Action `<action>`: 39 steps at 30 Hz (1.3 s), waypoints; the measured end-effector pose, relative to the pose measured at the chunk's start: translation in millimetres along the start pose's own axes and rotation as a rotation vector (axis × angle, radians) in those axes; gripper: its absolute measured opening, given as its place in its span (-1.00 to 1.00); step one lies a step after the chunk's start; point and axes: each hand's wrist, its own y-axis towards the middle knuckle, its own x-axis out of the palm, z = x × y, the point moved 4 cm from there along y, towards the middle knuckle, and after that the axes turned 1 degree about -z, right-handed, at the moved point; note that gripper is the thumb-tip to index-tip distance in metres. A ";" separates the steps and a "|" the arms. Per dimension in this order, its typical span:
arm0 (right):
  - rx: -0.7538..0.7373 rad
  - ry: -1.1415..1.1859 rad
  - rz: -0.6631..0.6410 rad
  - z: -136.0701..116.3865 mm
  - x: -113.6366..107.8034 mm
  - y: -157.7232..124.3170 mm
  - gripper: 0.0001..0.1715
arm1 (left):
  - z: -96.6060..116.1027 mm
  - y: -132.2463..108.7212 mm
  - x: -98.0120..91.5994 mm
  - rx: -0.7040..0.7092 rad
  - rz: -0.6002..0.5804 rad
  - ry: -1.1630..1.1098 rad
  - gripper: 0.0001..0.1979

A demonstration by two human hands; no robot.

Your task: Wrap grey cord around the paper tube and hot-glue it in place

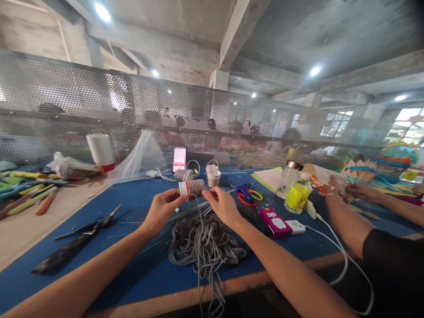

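My left hand (163, 207) is closed on a white paper cup (184, 191) with a red band, held sideways above the table. Grey cord is wound round much of its side. At the cup's right end, my right hand (222, 206) pinches with thumb and forefinger at the wound cord; the exact grip is small to see. A strand runs down from the cup to a loose heap of grey cord (207, 243), part of which hangs over the table edge. Just behind stand another cord-wrapped cup (183, 176) and a small handled cup (213, 176).
Black scissors (99, 224) lie at left, near several coloured tools and a stack of paper cups (100, 151). At right are a blue glue gun (244, 191), a magenta box (275, 222), a yellow bottle (298, 194), a white cable and a co-worker's arms (347, 216). A mesh screen stands behind.
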 end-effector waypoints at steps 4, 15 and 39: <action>0.066 0.312 -0.302 1.4 17.5 -2.3 -0.58 | 0.5 -1.5 -0.2 0.037 0.033 0.087 -0.71; -0.145 0.169 -0.171 -16.3 9.0 -6.3 -0.83 | 0.2 -2.1 6.0 0.124 0.026 0.346 -0.71; -0.248 -0.054 0.049 -24.9 -6.5 -3.9 -0.84 | 1.8 -7.6 20.6 0.069 -0.232 0.243 -0.80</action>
